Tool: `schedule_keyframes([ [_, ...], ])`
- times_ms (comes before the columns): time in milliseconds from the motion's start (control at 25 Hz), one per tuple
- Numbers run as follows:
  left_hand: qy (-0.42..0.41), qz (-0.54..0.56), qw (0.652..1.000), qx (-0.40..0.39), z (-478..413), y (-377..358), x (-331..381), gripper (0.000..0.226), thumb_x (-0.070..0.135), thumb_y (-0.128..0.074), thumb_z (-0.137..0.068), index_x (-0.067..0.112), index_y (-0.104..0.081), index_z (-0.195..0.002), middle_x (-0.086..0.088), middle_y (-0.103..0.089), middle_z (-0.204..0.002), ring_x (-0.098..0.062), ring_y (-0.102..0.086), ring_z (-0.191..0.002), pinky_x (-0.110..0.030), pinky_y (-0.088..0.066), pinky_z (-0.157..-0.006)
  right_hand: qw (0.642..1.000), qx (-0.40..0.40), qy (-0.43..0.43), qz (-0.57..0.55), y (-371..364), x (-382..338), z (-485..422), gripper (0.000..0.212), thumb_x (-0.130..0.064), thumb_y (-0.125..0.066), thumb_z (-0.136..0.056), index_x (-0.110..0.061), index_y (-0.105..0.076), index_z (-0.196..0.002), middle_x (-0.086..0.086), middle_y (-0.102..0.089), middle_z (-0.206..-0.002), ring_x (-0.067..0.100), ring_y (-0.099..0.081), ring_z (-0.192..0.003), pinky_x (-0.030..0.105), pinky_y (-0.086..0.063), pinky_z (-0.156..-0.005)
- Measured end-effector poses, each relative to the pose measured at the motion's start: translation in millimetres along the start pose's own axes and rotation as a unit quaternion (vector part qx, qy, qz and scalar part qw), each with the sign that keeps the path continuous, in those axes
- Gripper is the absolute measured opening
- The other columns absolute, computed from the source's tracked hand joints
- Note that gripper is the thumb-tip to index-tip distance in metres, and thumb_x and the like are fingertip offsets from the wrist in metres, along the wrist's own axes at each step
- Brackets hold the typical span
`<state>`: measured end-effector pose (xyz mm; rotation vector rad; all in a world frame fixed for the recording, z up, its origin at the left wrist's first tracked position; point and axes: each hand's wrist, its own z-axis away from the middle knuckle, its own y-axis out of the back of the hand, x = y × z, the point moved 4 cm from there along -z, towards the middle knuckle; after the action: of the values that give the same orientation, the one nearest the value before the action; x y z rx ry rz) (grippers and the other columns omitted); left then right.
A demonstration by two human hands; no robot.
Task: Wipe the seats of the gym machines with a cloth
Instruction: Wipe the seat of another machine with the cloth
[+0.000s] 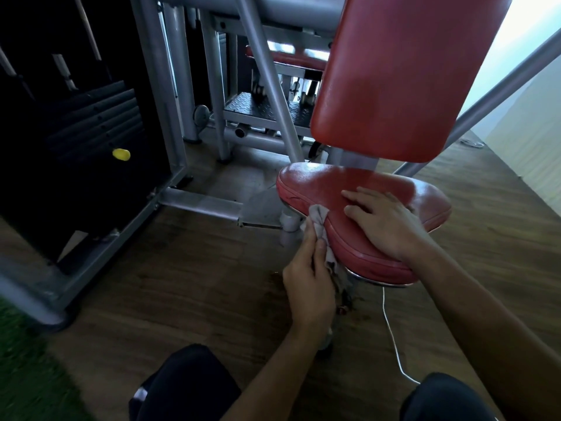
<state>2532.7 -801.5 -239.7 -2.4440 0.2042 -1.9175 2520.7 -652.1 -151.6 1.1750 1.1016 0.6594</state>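
A red padded seat (328, 186) of a grey gym machine sits low in the middle of the view, with a red backrest (403, 74) rising behind it. My left hand (308, 278) is shut on a pale, stained cloth (318, 215) and presses it against the seat's left front edge. The cloth's lower end hangs down under the hand. My right hand (385, 223) lies flat on top of the seat, fingers spread, holding nothing.
A black weight stack (91, 123) with a yellow pin (121, 154) stands at the left inside a grey frame (158, 86). A steel post (290, 224) carries the seat. A white cord (391, 332) trails over the wooden floor. My knees are at the bottom edge.
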Motion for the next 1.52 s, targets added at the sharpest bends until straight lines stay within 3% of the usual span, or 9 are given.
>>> schedule_keyframes([
  [240,-0.02,-0.112,0.993,0.043,-37.1,8.0,-12.3,0.036,0.024,-0.059,-0.1,0.025,-0.06,-0.136,0.011,-0.063,-0.133,0.005,-0.056,-0.121,-0.031,-0.053,-0.1,1.0,0.002,-0.004,0.002,-0.1,-1.7,-1.9,0.045,-0.057,-0.039,-0.099,-0.054,-0.041,-0.144,-0.022,-0.027,-0.161,0.024,-0.019,-0.152,0.059,-0.012,-0.12],
  [640,-0.027,-0.054,0.997,0.049,-36.1,10.1,-3.8,0.031,0.025,-0.062,-0.099,0.025,-0.065,-0.13,0.012,-0.071,-0.119,-0.004,-0.07,-0.103,-0.035,-0.059,-0.089,1.0,0.001,-0.006,0.002,-0.2,-1.9,-2.0,0.047,-0.058,-0.039,-0.099,-0.054,-0.04,-0.145,-0.022,-0.026,-0.161,0.023,-0.018,-0.153,0.057,-0.013,-0.12],
  [760,0.007,0.01,1.0,-0.01,-9.1,10.6,1.3,0.031,0.025,-0.061,-0.099,0.029,-0.063,-0.13,0.013,-0.071,-0.119,-0.001,-0.067,-0.108,-0.037,-0.056,-0.096,1.0,-0.001,-0.007,0.004,-0.4,-1.2,-1.9,0.047,-0.058,-0.038,-0.098,-0.054,-0.039,-0.145,-0.022,-0.026,-0.161,0.022,-0.018,-0.153,0.056,-0.013,-0.12],
  [960,0.079,0.055,0.995,-0.022,-28.3,10.6,-3.7,0.036,0.035,-0.062,-0.097,0.025,-0.064,-0.132,0.008,-0.071,-0.122,-0.004,-0.065,-0.116,-0.039,-0.054,-0.101,1.0,0.004,-0.006,0.001,-1.2,0.3,-3.7,0.046,-0.057,-0.039,-0.098,-0.055,-0.04,-0.144,-0.023,-0.027,-0.161,0.021,-0.019,-0.152,0.057,-0.014,-0.12],
  [1080,0.096,0.108,0.988,-0.051,0.7,10.5,5.1,0.038,0.031,-0.063,-0.097,0.022,-0.062,-0.134,0.008,-0.069,-0.127,-0.004,-0.062,-0.121,-0.038,-0.051,-0.105,1.0,0.001,-0.004,0.002,-2.0,0.9,-3.1,0.047,-0.057,-0.039,-0.098,-0.055,-0.04,-0.145,-0.023,-0.027,-0.161,0.021,-0.019,-0.152,0.057,-0.014,-0.119],
  [1400,0.042,0.041,0.998,-0.016,-12.0,12.3,17.2,0.036,0.03,-0.064,-0.097,0.021,-0.064,-0.131,0.012,-0.068,-0.125,0.004,-0.061,-0.117,-0.03,-0.053,-0.102,1.0,-0.017,-0.002,0.012,-4.0,3.4,-8.7,0.05,-0.061,-0.036,-0.096,-0.054,-0.039,-0.145,-0.022,-0.025,-0.162,0.023,-0.016,-0.153,0.059,-0.01,-0.12],
  [1520,0.022,0.046,0.998,-0.039,-3.3,14.4,17.5,0.037,0.027,-0.065,-0.096,0.019,-0.063,-0.132,0.014,-0.066,-0.126,0.008,-0.059,-0.118,-0.023,-0.051,-0.101,0.999,-0.043,0.008,-0.008,-7.2,5.7,-12.6,0.074,-0.075,-0.024,-0.075,-0.055,-0.037,-0.145,-0.019,-0.024,-0.163,0.024,-0.014,-0.154,0.058,-0.009,-0.122],
])
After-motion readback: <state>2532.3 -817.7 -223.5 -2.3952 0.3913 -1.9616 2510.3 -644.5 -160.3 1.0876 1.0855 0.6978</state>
